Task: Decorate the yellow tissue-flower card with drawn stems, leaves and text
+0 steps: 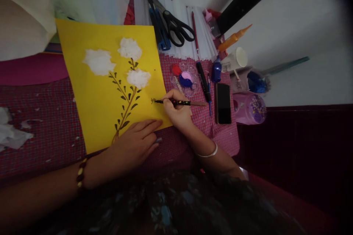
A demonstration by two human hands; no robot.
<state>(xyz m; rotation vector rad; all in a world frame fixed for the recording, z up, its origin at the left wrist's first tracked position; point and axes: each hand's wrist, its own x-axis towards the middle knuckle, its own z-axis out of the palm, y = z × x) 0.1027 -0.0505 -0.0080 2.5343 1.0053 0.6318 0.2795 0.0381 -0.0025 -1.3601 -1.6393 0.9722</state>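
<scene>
A yellow sheet of paper [96, 99] lies on the checked cloth, bearing white fluffy flower heads [99, 61] and a brown stem [127, 112] with small dark leaves. In my right hand [178, 110] is a dark patterned pen [179, 102] with a brown end, pinched between thumb and fingers. Its tip touches the paper beside a small dark scribble [153, 100]. My left hand [138, 137] rests flat across the sheet's near edge, fingers stretched out, over the foot of the stem. A small greyish thing shows by its fingers; I cannot make out what it is.
Beyond the sheet lie black-handled scissors [178, 27] on white folded paper [204, 31]. To the right are a paint palette [193, 80], a black marker [203, 80], a blue bottle [216, 70], a phone [223, 103] and a pink container [245, 108]. Crumpled white tissue [12, 132] lies left.
</scene>
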